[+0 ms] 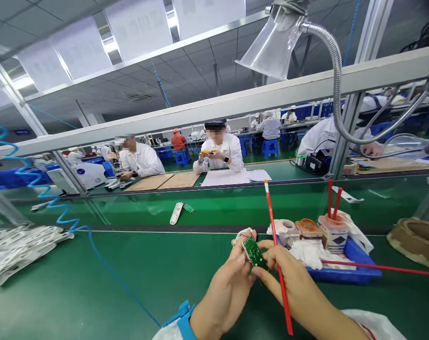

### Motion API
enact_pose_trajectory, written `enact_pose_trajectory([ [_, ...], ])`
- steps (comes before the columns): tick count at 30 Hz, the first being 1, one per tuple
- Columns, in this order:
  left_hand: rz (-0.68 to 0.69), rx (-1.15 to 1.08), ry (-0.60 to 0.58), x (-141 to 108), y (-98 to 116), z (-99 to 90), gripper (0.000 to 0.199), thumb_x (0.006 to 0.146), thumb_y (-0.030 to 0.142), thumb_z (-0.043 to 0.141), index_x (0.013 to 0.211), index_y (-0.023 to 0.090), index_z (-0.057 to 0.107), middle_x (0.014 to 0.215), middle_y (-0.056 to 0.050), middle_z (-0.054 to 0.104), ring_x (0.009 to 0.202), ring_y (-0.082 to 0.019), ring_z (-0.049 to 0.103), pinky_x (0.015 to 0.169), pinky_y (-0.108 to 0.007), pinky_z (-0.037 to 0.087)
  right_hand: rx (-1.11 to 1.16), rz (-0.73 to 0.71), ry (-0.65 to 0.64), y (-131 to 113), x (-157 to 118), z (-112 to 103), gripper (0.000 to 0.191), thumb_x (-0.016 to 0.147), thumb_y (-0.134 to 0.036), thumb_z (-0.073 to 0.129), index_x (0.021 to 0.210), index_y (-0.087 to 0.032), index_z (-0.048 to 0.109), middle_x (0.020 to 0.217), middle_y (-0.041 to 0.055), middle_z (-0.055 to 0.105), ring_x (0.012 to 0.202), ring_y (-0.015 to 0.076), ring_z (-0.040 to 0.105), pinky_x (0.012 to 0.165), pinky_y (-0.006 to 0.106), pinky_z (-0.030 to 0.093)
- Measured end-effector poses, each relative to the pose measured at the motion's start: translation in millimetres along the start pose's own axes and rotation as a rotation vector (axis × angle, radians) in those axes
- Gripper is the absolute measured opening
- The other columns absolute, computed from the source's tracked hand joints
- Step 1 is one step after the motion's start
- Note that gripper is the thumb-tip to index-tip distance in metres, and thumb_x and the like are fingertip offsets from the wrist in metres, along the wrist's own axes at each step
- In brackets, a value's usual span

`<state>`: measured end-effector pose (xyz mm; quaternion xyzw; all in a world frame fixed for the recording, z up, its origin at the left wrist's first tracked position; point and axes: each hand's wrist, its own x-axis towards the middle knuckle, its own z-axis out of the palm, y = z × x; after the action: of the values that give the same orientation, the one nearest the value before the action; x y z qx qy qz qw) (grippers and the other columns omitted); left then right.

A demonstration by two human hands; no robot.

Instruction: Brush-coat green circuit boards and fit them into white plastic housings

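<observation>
Between my two hands is a small green circuit board [254,253], tilted above the green work surface. My left hand [226,288] grips it from the left, with a white piece and wires [243,234] showing behind the fingers. Fingertips of my right hand [288,269] pinch the board's right edge. A long red paintbrush [275,236] also lies along that right hand, bristles pointing up and away. A blue wrist strap [186,321] circles my left wrist.
A blue tray [359,271] at right holds jars, white cloth and another red-handled brush [377,267]. White casings [19,250] pile up at left. A coiled blue cord [108,264] crosses the bench. Beyond lies a green belt [129,212] bearing a white casing [176,213]; co-workers sit opposite.
</observation>
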<state>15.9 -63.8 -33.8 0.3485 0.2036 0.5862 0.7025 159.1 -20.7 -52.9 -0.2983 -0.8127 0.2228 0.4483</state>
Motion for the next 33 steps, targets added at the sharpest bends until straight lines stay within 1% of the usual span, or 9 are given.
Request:
enact_pose_trajectory([
  [5,-0.056,0.041,-0.018,-3.6,-3.5,-8.0,0.05,0.088,0.024,0.048,0.137,0.03,0.038,0.141,-0.006,0.04,0.12,-0.027,0.047,0.096,-0.041,0.037,-0.07,-0.018,0.011,2.2,0.1,-14.0,0.019,0.085,-0.017,0.045,0.074,-0.024,0.031,0.108,0.007,0.06,0.095,0.0191,0.06,0.072,0.031,0.052],
  [9,-0.22,0.143,0.081,-22.9,-10.1,-23.0,0.07,0.08,0.032,0.061,0.141,0.033,0.028,0.133,-0.012,0.049,0.095,-0.027,0.065,0.079,-0.037,0.048,-0.061,-0.054,0.036,8.2,1.5,-23.8,0.018,0.087,-0.015,0.041,0.075,-0.024,0.031,0.105,0.0075,0.061,0.084,0.0159,0.062,0.071,0.029,0.052],
  [13,-0.317,0.325,0.194,-47.2,-3.2,-41.7,0.051,0.075,0.037,0.067,0.123,0.022,0.056,0.078,-0.009,0.071,0.053,-0.011,0.062,0.05,-0.018,0.041,-0.061,-0.013,0.057,10.6,5.3,-30.3,0.021,0.087,-0.016,0.043,0.073,-0.024,0.029,0.1,0.0053,0.063,0.078,0.0155,0.062,0.065,0.028,0.052],
  [15,-0.164,0.46,0.327,-49.0,9.2,-49.4,0.026,0.077,0.038,0.064,0.093,0.017,0.07,0.053,-0.003,0.063,0.043,-0.007,0.052,0.046,-0.017,0.036,-0.066,0.004,0.056,8.4,6.4,-32.6,0.023,0.086,-0.017,0.044,0.072,-0.024,0.027,0.098,0.0049,0.063,0.074,0.0154,0.062,0.063,0.029,0.052],
  [17,0.11,0.587,0.433,-40.5,20.9,-54.2,0.021,0.076,0.037,0.065,0.086,0.02,0.07,0.063,-0.003,0.064,0.059,-0.012,0.057,0.058,-0.02,0.043,-0.055,-0.001,0.054,4.8,5.9,-34.3,0.024,0.085,-0.017,0.045,0.071,-0.024,0.027,0.098,0.0049,0.064,0.076,0.0163,0.062,0.062,0.029,0.052],
  [19,0.269,0.634,0.373,-25.8,24.3,-55.5,0.036,0.069,0.039,0.071,0.101,0.023,0.067,0.098,-0.007,0.066,0.096,-0.021,0.057,0.083,-0.027,0.043,-0.041,-0.021,0.065,1.4,3.9,-35.3,0.026,0.085,-0.017,0.046,0.07,-0.024,0.026,0.097,0.0038,0.065,0.081,0.0175,0.063,0.062,0.029,0.052],
  [24,0.041,0.368,0.023,-0.8,-8.4,-47.8,0.066,0.07,0.052,0.066,0.128,0.025,0.049,0.119,-0.012,0.057,0.1,-0.026,0.057,0.087,-0.04,0.042,-0.053,-0.036,0.122,-1.6,-0.4,-36.1,0.028,0.086,-0.02,0.048,0.069,-0.024,0.027,0.097,0.0028,0.066,0.082,0.0177,0.064,0.063,0.029,0.051],
  [29,-0.07,0.213,0.049,-3.1,-24.0,-39.3,0.045,0.08,0.039,0.06,0.121,0.023,0.053,0.108,-0.011,0.06,0.09,-0.022,0.062,0.079,-0.037,0.046,-0.076,0.094,0.212,-2.3,5.8,-39.1,0.031,0.083,-0.025,0.052,0.066,-0.024,0.027,0.096,0.0055,0.067,0.092,0.0242,0.064,0.067,0.034,0.052],
  [33,-0.081,0.22,0.149,-2.6,-12.9,-36.1,0.042,0.082,0.033,0.058,0.121,0.019,0.054,0.103,-0.012,0.063,0.084,-0.019,0.061,0.074,-0.032,0.048,0.093,0.26,0.205,-2.7,9.6,-40.4,0.032,0.082,-0.031,0.054,0.066,-0.023,0.027,0.1,0.0079,0.065,0.07,0.0212,0.067,0.058,0.034,0.053],
])
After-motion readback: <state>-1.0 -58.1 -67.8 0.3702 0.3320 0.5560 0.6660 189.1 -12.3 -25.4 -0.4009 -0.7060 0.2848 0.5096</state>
